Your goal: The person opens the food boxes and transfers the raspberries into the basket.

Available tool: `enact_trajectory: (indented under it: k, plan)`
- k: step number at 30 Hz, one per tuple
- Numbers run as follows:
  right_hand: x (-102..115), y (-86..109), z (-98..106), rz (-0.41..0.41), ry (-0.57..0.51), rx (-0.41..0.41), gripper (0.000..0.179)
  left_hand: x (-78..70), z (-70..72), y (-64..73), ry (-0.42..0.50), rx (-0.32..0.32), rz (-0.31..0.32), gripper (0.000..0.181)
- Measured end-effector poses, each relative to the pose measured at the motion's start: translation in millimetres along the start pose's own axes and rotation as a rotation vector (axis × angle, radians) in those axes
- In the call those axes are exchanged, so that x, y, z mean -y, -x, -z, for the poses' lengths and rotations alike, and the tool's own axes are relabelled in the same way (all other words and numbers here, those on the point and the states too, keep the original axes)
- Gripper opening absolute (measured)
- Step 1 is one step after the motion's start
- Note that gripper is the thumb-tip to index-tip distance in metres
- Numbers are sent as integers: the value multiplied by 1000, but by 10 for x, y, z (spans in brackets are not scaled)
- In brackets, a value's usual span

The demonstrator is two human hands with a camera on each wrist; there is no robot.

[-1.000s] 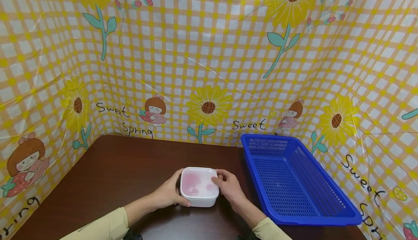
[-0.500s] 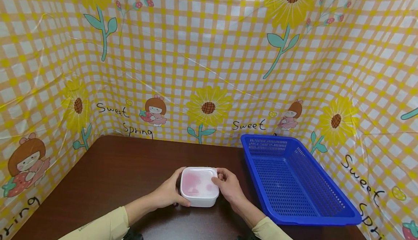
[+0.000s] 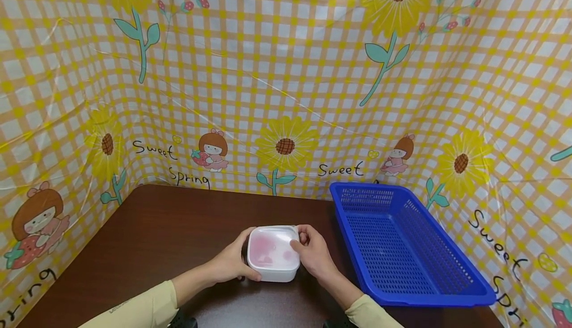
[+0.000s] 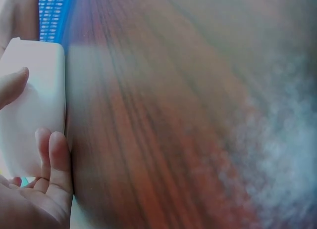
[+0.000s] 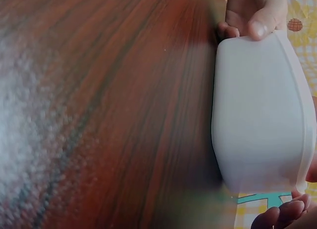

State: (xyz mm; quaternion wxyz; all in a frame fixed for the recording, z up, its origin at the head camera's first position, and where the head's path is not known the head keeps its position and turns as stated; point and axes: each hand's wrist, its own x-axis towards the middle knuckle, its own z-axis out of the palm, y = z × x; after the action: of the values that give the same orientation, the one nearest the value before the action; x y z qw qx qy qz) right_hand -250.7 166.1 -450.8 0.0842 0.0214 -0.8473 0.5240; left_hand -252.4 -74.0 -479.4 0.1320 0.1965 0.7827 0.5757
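A white, rounded-square food container (image 3: 273, 274) stands on the dark wooden table. Its translucent lid (image 3: 277, 241) lets patches of pink show through; what they are I cannot tell. My left hand (image 3: 230, 262) grips the container's left side, thumb at the near corner and fingers around the far side. With my right hand (image 3: 315, 254) I pinch the lid's far right edge, thumb on top and fingers curled beneath. In the right wrist view, the container's white wall (image 5: 260, 110) shows between both hands. The left wrist view has the left hand's fingers (image 4: 59, 160) against the container.
A blue perforated plastic basket (image 3: 364, 263) stands to the right on the table (image 3: 178, 224). Behind and at both sides hangs a checked cloth (image 3: 286, 70) printed with sunflowers, walling in the table. A small dark item (image 3: 241, 278) peeks out beneath the left hand.
My right hand's fingers and the lid's far right corner sit slightly higher than before. The left hand keeps its grip, and the container stays in place.
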Motion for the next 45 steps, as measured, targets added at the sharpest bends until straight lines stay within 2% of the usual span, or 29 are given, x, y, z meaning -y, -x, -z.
enact_trajectory:
  k: [10,20,32,45]
  plan:
    - [5,-2,-1,-9,61,-4,24,7,-7,-25,30,20,0,116]
    - [-8,11,5,5,53,-22,24,9,6,-41,15,27,-6,116]
    - [-32,20,8,157,110,-51,25,28,13,-50,-7,21,21,114]
    - [-46,36,11,286,117,-94,27,6,-17,-58,-38,9,36,115]
